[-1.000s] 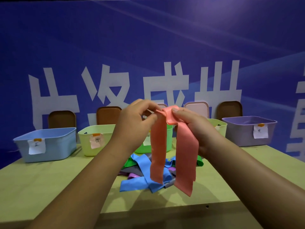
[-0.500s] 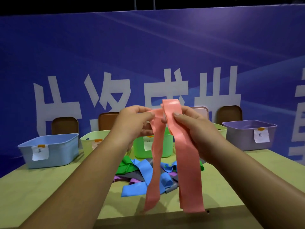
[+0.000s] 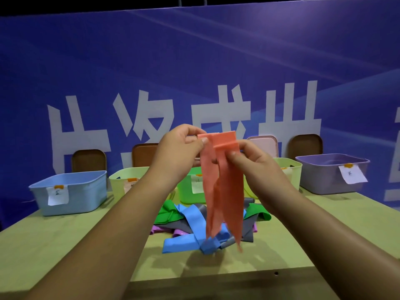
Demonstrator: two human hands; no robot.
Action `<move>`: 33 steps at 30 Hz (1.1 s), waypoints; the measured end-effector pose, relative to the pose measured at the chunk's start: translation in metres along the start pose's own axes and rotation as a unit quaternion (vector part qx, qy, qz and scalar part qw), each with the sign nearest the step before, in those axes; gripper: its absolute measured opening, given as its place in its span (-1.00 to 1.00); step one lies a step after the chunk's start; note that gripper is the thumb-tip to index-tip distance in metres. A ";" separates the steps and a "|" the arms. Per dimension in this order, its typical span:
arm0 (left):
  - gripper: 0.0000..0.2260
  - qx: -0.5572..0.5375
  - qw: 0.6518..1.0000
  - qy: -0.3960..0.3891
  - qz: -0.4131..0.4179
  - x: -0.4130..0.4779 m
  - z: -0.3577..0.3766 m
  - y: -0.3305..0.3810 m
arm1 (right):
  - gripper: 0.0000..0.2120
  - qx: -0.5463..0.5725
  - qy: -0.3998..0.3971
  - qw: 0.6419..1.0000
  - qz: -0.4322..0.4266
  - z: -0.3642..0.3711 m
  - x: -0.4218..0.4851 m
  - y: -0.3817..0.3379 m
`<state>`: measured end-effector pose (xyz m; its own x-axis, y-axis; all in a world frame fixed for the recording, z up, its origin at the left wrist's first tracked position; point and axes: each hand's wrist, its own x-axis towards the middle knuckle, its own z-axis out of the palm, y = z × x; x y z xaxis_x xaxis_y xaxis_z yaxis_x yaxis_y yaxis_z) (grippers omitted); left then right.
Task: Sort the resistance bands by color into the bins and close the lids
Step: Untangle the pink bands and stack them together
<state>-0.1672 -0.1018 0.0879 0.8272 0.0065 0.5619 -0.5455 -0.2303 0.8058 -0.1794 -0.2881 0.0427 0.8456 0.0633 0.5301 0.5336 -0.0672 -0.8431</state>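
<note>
I hold an orange-pink resistance band (image 3: 223,191) up in front of me, folded over at the top so its strands hang down. My left hand (image 3: 177,152) pinches its top left corner. My right hand (image 3: 251,161) pinches the fold at the top right. Below on the table lies a heap of bands: blue (image 3: 190,232), green (image 3: 168,213), grey (image 3: 249,232) and purple (image 3: 160,229). Open bins stand in a row behind: blue (image 3: 71,198), pale yellow-green (image 3: 121,180), bright green (image 3: 186,191), another pale green (image 3: 290,169) and purple-grey (image 3: 324,178).
Lids lean against the blue banner wall behind the bins: brown ones (image 3: 88,161) (image 3: 144,155) (image 3: 306,145) and a pink one (image 3: 263,145). The bins carry white paper labels (image 3: 57,194). The table's front edge (image 3: 216,276) runs below my forearms.
The band's top has been folded flatter and squarer between both hands, and its hanging strands are now gathered closer together. My hands have risen slightly.
</note>
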 end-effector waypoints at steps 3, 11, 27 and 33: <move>-0.90 -0.017 1.000 -0.001 -0.012 0.000 0.002 0.002 | -0.83 0.057 0.018 0.998 0.020 0.001 0.001 -0.001; -0.91 -0.072 0.996 -0.010 -0.061 -0.004 0.011 -0.002 | -0.79 0.108 0.013 0.991 0.081 0.008 0.005 0.014; -0.88 -0.078 0.994 -0.048 -0.064 -0.015 0.020 -0.004 | -0.76 0.024 0.037 0.996 0.075 0.007 0.001 0.026; -0.85 -0.082 0.993 -0.054 -0.068 -0.017 0.022 -0.006 | -0.77 0.019 0.052 0.997 0.058 0.008 0.000 0.028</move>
<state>-0.1748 -0.1222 0.0690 0.8997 -0.0790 0.4294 -0.4348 -0.0729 0.8976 -0.1646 -0.2823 0.0184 0.9000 -0.0466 0.4335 0.4325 -0.0294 -0.9011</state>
